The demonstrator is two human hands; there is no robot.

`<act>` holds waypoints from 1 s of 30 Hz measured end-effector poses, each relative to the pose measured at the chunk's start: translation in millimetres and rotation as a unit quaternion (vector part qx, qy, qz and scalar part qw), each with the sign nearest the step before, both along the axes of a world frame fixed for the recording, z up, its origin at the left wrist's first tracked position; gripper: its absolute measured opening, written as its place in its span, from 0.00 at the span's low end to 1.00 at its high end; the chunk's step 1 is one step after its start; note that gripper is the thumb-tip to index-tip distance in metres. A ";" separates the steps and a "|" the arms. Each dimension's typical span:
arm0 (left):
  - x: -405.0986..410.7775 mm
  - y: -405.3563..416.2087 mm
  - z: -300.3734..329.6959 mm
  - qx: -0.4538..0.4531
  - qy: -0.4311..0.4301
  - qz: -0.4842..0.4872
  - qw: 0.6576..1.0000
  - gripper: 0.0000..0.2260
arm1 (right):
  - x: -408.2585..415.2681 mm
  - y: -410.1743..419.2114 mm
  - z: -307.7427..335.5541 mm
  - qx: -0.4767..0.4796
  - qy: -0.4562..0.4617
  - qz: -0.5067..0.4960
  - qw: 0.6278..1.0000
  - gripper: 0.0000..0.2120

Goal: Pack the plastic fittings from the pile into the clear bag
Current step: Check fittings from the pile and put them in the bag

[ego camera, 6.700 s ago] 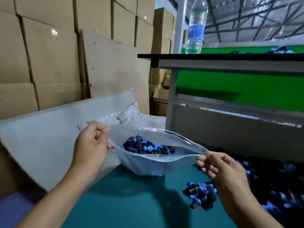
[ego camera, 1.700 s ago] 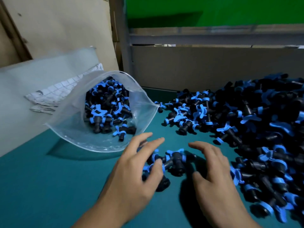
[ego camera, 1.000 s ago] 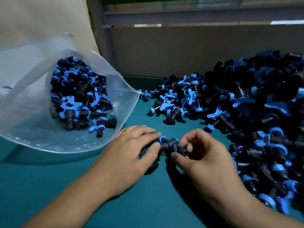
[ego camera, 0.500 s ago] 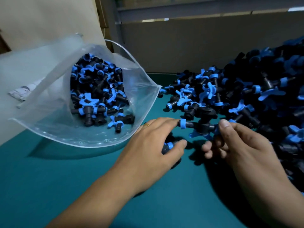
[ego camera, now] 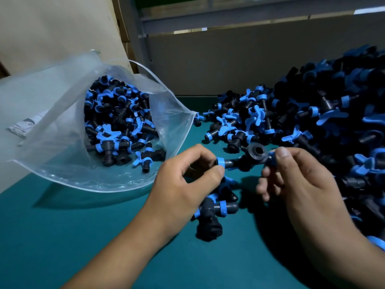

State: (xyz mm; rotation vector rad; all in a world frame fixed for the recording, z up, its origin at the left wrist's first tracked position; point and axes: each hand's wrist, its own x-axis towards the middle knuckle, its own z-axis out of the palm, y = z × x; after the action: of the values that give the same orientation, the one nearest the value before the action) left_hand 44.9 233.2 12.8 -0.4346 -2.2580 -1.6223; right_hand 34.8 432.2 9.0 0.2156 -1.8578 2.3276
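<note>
The left hand (ego camera: 187,180) and right hand (ego camera: 295,180) hold one fitting (ego camera: 243,161) between them just above the mat (ego camera: 83,236), each pinching one blue-ringed end with thumb and curled fingers, near the bag (ego camera: 62,147). To do the step well, the person should probably pass it to one hand and carry it left over the bag's gaping mouth before letting go. More fittings lie under the left palm, and the pile (ego camera: 312,122) sits just right, against the board (ego camera: 229,65).
</note>
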 end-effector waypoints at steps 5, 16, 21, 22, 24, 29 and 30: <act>1.0 2.2 1.4 0.016 0.001 0.004 1.000 0.16 | -2.0 -3.2 -1.4 0.033 -0.023 0.007 0.999 0.14; -2.1 -3.5 0.6 0.089 0.036 0.016 0.995 0.17 | 3.6 -1.6 1.0 0.058 0.070 0.059 0.994 0.11; 0.3 -3.3 -0.4 0.113 0.048 0.022 0.992 0.17 | 5.6 -3.3 1.3 0.048 0.072 0.057 0.995 0.10; 0.5 -3.5 0.9 0.125 0.043 0.022 0.991 0.15 | 5.1 -3.9 0.4 0.049 0.071 0.058 0.995 0.10; 1.3 -4.7 6.9 0.155 0.027 0.015 0.987 0.12 | 3.9 -6.2 -0.8 0.042 0.059 0.078 0.994 0.10; -2.3 -24.8 28.3 0.258 0.101 0.155 0.948 0.09 | 1.2 -10.6 -0.3 0.000 0.021 0.099 0.995 0.12; -3.9 -33.1 32.7 0.297 0.114 0.221 0.922 0.09 | -0.6 -10.1 -1.7 0.003 0.009 0.093 0.996 0.10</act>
State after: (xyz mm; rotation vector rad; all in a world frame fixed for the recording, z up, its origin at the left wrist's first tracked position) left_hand 41.1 200.1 45.5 0.0446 -1.4492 -1.7772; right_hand 34.1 422.1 7.3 0.4261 -1.9114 2.4299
